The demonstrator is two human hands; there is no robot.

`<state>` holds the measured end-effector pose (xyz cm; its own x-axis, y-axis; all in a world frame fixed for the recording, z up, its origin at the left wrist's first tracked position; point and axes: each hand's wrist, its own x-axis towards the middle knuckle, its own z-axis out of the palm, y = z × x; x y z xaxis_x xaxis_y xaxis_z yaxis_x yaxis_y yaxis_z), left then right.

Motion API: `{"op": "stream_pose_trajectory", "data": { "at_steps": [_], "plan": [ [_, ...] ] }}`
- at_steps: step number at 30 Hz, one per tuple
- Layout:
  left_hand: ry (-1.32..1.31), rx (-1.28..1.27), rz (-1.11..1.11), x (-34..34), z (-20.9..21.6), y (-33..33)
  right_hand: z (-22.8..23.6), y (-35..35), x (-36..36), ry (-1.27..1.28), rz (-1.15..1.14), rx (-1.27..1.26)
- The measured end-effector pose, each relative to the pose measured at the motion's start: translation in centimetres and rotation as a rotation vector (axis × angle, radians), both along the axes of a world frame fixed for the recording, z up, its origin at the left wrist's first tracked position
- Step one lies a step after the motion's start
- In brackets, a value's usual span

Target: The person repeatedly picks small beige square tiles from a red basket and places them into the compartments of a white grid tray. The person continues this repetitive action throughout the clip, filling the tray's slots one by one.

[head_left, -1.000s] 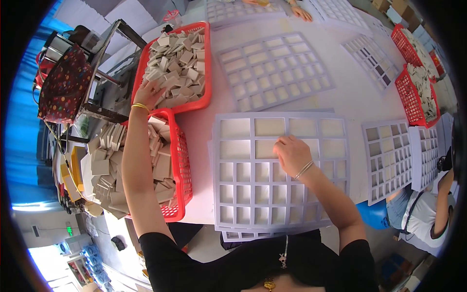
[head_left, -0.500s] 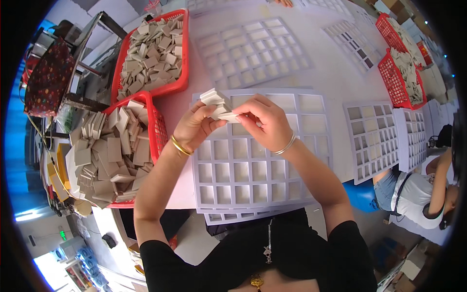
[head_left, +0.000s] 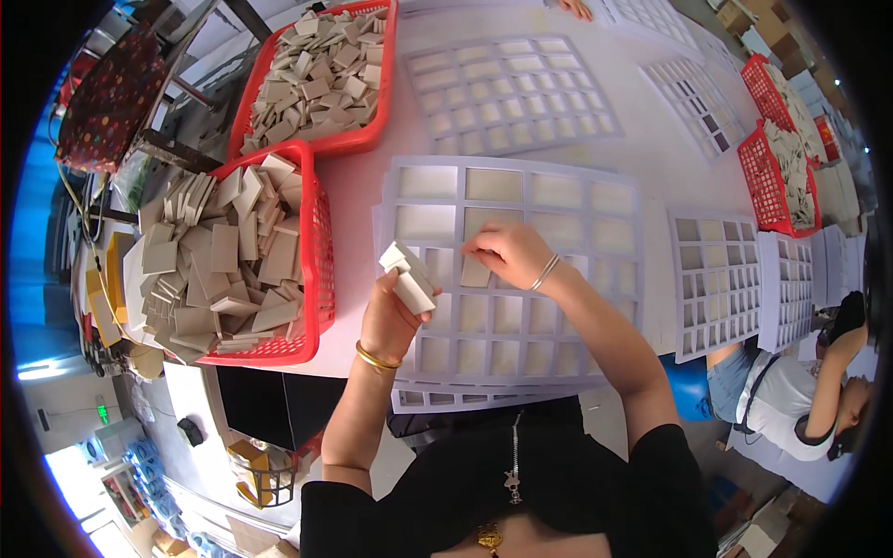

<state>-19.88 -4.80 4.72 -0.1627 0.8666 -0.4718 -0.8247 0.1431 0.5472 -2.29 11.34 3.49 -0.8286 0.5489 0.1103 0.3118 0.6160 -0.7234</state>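
Note:
Over a white grid tray (head_left: pixel 556 246), my left hand (head_left: pixel 389 321) is closed round a small stack of beige rectangular tiles (head_left: pixel 412 290), held tilted. To its right, my right hand (head_left: pixel 513 253) pinches a single beige tile (head_left: pixel 474 272) at a compartment in the tray's middle part. Whether that tile touches the compartment's floor I cannot tell. Two larger compartments in the upper part look filled with a beige-grey piece (head_left: pixel 493 185). Another tray (head_left: pixel 446 398) lies underneath, its edge showing at the front.
Red baskets heaped with tiles stand at the left, one near (head_left: pixel 321 251) and one farther back (head_left: pixel 386 93). More grid trays lie at the back (head_left: pixel 512 93) and right (head_left: pixel 716 279). Red baskets (head_left: pixel 758 181) stand far right. A co-worker (head_left: pixel 791 400) is at the right; another person's hand (head_left: pixel 579 9) shows at the back.
My hands have separated. The right one moved down to the tray with one tile; the left one lowered with the stack. The whole view has shifted somewhat.

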Motion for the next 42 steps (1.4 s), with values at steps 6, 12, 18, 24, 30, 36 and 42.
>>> {"op": "stream_pose_trajectory", "data": {
  "at_steps": [6,12,18,24,30,36,42],
  "plan": [
    [0.127,-0.068,0.011,1.2,-0.6,-0.9,0.4,-1.8,0.1,-0.145,0.004,0.306],
    [0.337,0.008,-0.293,2.7,-0.2,-0.5,4.0,-2.7,1.0,0.165,-0.142,-0.342],
    [0.766,0.086,-0.309,4.6,-0.6,0.4,4.2,-3.5,3.7,0.178,-0.084,-0.695],
    [0.987,0.116,-0.154,5.5,-1.3,-0.1,5.3,-4.2,5.1,0.137,-0.121,-0.857],
    [0.512,0.044,-0.147,5.2,-1.3,-0.8,4.9,-3.6,6.1,0.136,0.072,-1.042],
    [0.641,-0.017,0.035,3.7,-1.7,-0.9,3.0,-2.1,5.7,0.097,-0.328,-0.315],
    [0.957,-0.01,0.001,2.7,-1.8,-1.7,1.8,-0.7,5.7,0.05,-0.242,-0.256]
  ]
}}
